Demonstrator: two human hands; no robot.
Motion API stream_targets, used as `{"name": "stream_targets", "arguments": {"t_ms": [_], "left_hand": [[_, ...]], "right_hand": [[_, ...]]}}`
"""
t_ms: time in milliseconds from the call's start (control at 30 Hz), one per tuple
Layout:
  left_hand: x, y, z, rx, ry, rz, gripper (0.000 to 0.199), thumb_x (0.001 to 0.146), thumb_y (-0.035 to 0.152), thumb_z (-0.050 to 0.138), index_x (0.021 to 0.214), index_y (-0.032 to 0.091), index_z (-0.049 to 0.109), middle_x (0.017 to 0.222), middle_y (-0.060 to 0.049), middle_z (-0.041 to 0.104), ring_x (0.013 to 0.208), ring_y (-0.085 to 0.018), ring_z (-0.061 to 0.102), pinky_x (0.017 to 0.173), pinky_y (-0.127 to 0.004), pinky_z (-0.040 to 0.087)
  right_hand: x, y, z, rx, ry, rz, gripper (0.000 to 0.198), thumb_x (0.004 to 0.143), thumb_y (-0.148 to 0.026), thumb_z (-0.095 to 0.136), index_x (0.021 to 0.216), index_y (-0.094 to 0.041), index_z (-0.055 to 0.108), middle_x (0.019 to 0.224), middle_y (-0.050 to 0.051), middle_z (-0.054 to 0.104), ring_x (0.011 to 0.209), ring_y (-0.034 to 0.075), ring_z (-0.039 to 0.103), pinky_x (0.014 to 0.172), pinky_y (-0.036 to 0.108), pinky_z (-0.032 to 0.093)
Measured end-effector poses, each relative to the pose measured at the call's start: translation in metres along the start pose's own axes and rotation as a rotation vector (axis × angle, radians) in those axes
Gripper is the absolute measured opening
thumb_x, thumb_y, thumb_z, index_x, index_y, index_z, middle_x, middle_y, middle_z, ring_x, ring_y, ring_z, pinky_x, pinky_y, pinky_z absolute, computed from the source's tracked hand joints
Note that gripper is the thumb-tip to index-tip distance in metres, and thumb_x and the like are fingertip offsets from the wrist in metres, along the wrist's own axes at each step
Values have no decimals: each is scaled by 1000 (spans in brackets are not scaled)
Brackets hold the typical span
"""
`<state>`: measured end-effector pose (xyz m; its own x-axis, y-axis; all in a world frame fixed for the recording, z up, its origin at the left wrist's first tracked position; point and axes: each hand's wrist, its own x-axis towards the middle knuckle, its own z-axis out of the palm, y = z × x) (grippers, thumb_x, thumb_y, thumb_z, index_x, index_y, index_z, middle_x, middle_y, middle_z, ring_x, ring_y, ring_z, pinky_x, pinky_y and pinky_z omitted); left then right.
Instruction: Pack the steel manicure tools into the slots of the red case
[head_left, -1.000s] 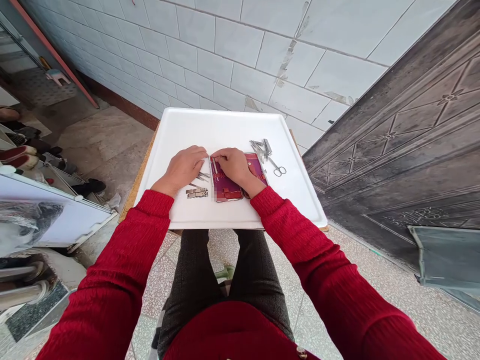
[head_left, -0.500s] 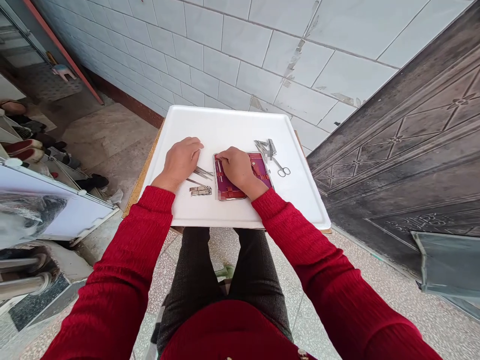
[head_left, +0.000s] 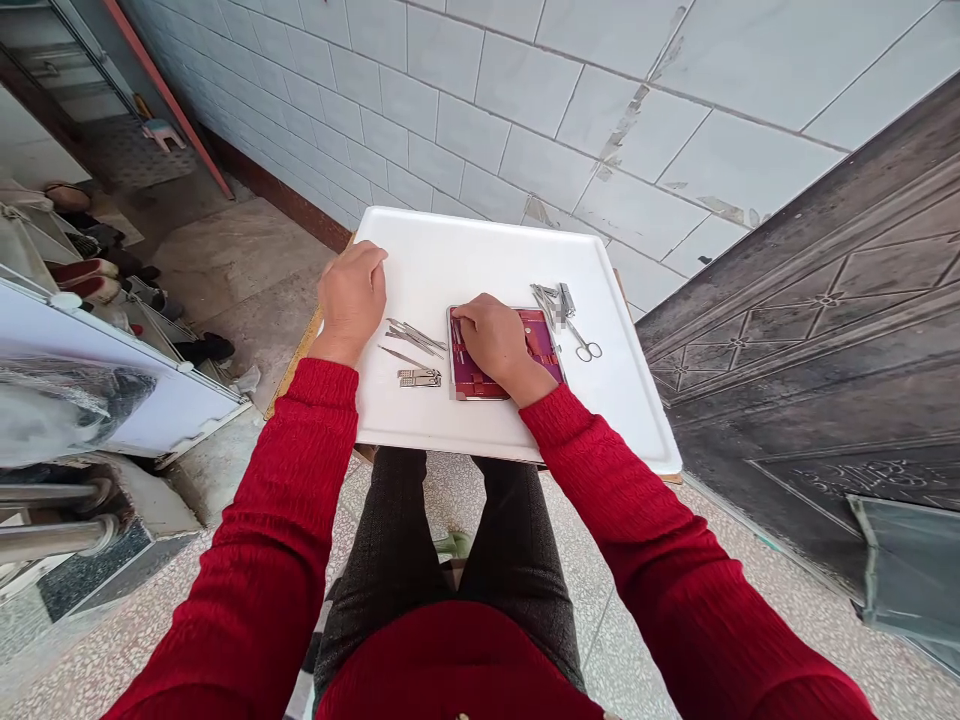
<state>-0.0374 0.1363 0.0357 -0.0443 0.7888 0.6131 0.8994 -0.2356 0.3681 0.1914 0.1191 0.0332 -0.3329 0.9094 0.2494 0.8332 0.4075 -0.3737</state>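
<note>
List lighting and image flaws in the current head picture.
Head view: bright, diffuse light leaves the white tray nearly featureless; head view: wide-angle distortion seems to stretch the right sleeve toward the lower corner; head view: pixelated patches hide a corner of the red-purple case and part of the silver tools by the scissors.

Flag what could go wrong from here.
1. The right hand covers part of the open red case, so a fumble under the fingers might go unseen.
2. Slim metal tools lie loose between the left hand and the case; a sweep across could scatter them, and the pointed one might prick.
3. The scissors lie bunched with other metal tools; lifting one may drag another.
</note>
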Motion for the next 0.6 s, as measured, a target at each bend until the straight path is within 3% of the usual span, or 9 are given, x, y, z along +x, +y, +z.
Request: {"name": "stream_targets", "arguments": {"t_ms": [167, 300, 467, 600], "left_hand": [[0, -3, 0, -7, -5, 7, 34, 104, 21, 41, 116, 27, 72, 126, -5, 76, 117, -23, 67, 107, -40, 52], [-2, -1, 2, -5, -24, -15, 35, 104, 19, 40, 114, 25, 72, 124, -7, 76, 116, -25, 67, 108, -41, 51], [-4, -3, 9, -41, 0, -1, 34, 105, 21, 40, 115, 25, 72, 123, -7, 76, 115, -25, 68, 110, -41, 49], [-4, 2, 9, -20, -25, -21, 33, 104, 19, 41, 111, 23, 73, 122, -8, 76, 116, -26, 69, 107, -41, 48]], "right_hand": [[-6, -13, -5, 65, -19, -51, 26, 100, -18, 55, 101, -17, 81, 108, 11, 75, 96, 24, 66, 78, 33, 44], [-11, -38, -10, 106, -177, -128, 18, 99, -22, 62, 97, -18, 80, 101, 6, 77, 89, 19, 66, 75, 30, 42], [-8, -69, -13, -88, -350, -144, 18, 98, -24, 63, 98, -19, 80, 107, 7, 80, 92, 21, 70, 73, 30, 42], [0, -80, -10, -251, -399, -151, 23, 99, -27, 62, 109, -17, 80, 109, 14, 81, 102, 28, 74, 79, 33, 49]]}}
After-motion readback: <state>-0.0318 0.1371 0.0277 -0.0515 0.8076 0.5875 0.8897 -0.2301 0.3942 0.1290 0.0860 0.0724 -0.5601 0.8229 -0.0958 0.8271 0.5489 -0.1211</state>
